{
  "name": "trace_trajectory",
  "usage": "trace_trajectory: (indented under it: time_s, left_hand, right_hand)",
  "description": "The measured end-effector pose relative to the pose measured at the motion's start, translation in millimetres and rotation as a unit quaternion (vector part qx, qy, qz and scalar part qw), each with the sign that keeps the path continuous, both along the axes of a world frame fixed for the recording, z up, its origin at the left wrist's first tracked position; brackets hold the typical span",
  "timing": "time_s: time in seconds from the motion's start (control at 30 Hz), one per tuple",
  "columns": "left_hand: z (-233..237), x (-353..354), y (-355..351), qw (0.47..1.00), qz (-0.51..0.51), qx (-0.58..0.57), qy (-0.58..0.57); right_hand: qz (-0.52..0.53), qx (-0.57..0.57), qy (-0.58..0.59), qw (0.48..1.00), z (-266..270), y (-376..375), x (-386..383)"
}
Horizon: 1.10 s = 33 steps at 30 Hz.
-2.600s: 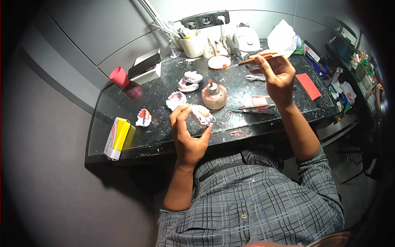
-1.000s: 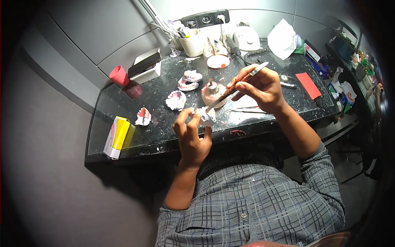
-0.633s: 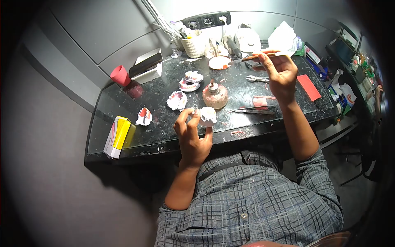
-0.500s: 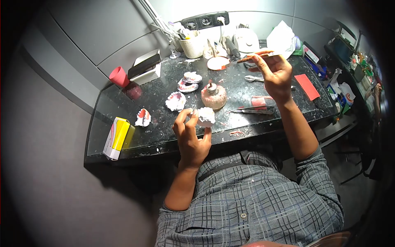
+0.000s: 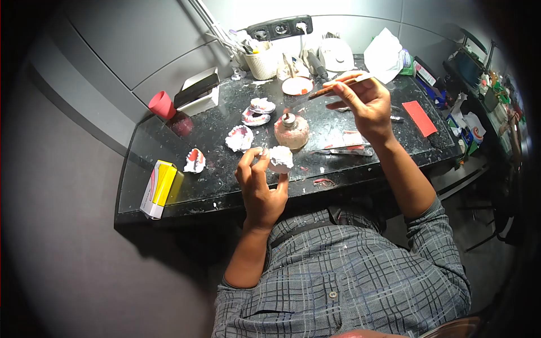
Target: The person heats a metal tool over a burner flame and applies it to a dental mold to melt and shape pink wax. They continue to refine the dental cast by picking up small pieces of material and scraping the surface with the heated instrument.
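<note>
In the head view, my left hand [image 5: 261, 188] is closed around a white plaster dental model [image 5: 280, 158] near the front edge of the table. My right hand [image 5: 372, 110] pinches a wax knife [image 5: 327, 90] with a brown handle. Its thin blade points left and sits above the spirit lamp [image 5: 292, 134], near the wick; any flame is hard to make out. Behind the lamp lies a round white dish [image 5: 297, 86] with red wax on it. Left of the lamp are plaster models with pink wax [image 5: 240, 138] and a stacked pair [image 5: 258, 112].
A yellow and white box [image 5: 160, 188] stands at the table's left front, near a small model [image 5: 195, 161]. Metal tools [image 5: 346, 151] lie right of the lamp, and a red wax sheet [image 5: 420, 119] lies farther right. A pink cup [image 5: 162, 105] is at the back left.
My right hand has moved left and slightly down, bringing the wax knife from the round dish toward the lamp's wick. My left hand holds the model almost still.
</note>
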<state>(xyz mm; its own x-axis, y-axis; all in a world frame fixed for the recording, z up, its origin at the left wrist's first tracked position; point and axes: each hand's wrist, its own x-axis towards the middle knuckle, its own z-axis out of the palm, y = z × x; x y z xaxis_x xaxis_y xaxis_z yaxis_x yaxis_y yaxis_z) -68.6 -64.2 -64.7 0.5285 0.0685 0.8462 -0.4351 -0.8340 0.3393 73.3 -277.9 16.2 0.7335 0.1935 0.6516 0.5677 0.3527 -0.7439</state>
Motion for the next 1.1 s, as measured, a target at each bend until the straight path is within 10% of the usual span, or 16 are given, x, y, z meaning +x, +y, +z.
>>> trace_trajectory:
  time_s: [1.1]
  left_hand:
    - [6.5, -3.9, -2.4, 1.000, 0.009, 0.009, 0.017]
  right_hand:
    - [0.167, -0.060, -0.029, 0.984, -4.6, 9.4, -19.4]
